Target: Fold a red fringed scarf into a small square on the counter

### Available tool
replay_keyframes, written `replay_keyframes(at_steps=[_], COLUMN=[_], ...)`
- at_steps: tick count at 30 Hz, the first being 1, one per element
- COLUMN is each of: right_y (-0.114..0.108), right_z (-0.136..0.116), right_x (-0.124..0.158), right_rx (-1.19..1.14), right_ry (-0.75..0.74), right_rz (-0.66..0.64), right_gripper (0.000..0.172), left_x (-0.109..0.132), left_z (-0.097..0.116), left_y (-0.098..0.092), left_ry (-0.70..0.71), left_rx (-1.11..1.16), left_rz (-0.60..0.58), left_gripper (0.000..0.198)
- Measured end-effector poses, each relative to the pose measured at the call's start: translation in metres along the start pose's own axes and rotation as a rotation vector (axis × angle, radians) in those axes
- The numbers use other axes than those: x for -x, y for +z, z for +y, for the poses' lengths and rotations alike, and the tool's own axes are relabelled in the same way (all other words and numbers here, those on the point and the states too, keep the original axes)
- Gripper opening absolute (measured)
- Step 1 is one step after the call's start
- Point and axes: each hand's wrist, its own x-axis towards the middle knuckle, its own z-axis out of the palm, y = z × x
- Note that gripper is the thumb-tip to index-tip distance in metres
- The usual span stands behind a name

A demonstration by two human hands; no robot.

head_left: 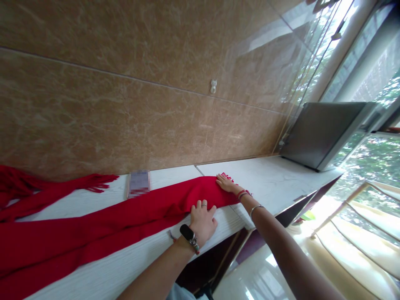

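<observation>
A long red scarf [131, 216] lies stretched along the counter, running out of view at the left, with some folds in it. My left hand [202, 221], wearing a ring and a dark-faced wristband, rests on the scarf's near edge with its fingers spread. My right hand [227, 183] lies flat on the scarf's right end, fingers stretched out. Red fringe [229, 178] shows just beyond that hand. Another fringed red end [100, 182] lies at the back left; whether it belongs to the same scarf I cannot tell.
The white counter [265, 179] runs along a brown marbled tile wall [125, 116]. Against the wall lies a small flat blurred item [139, 182]. A grey box-like appliance [325, 133] stands at the counter's far right end. Beside the counter is a pale rack [356, 216].
</observation>
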Motion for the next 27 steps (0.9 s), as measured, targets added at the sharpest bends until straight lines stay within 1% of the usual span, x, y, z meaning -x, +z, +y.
replay_keyframes(at_steps=[2,4,5,7,9,11,14,19,21,23,25,27], right_y=[-0.003,-0.004,-0.004,-0.001,0.003,0.008,0.013,0.012,0.012,0.012,0.012,0.009], right_z=[-0.004,-0.014,-0.022,-0.037,-0.052,-0.062,-0.068,-0.07,-0.071,-0.071,-0.071,-0.072], right_x=[0.0,0.003,0.006,0.015,0.026,0.035,0.042,0.042,0.042,0.042,0.043,0.044], right_rx=[0.008,0.025,0.033,0.034,0.017,0.025,0.112,0.229,0.242,0.239,0.222,0.207], right_ry=[0.051,0.078,0.063,-0.023,-0.122,-0.159,-0.134,-0.115,-0.122,-0.131,-0.138,-0.149], right_rz=[0.032,0.089,0.117,0.139,0.087,0.011,-0.045,-0.032,-0.016,-0.007,-0.005,0.002], right_gripper=[0.038,0.045,0.048,0.052,0.051,0.049,0.048,0.048,0.047,0.047,0.047,0.046], left_x=[0.001,0.001,0.001,0.001,0.001,0.001,0.0,0.003,0.008,0.016,0.024,0.032], left_z=[0.0,0.001,0.001,0.002,0.001,0.0,-0.003,-0.009,-0.016,-0.028,-0.046,-0.066], left_y=[0.0,-0.001,-0.002,-0.002,-0.002,-0.001,-0.001,-0.002,-0.003,-0.005,-0.008,-0.01], left_ry=[0.004,0.006,0.006,0.008,0.012,0.022,0.051,0.127,0.182,0.213,0.194,0.148], left_rx=[0.007,0.008,0.005,-0.008,-0.021,-0.032,-0.061,-0.133,-0.188,-0.261,-0.324,-0.355], left_rz=[0.001,0.004,0.005,0.012,0.016,0.018,0.015,-0.007,0.04,0.118,0.189,0.23], left_gripper=[0.04,0.039,0.039,0.039,0.039,0.039,0.039,0.041,0.042,0.043,0.048,0.053])
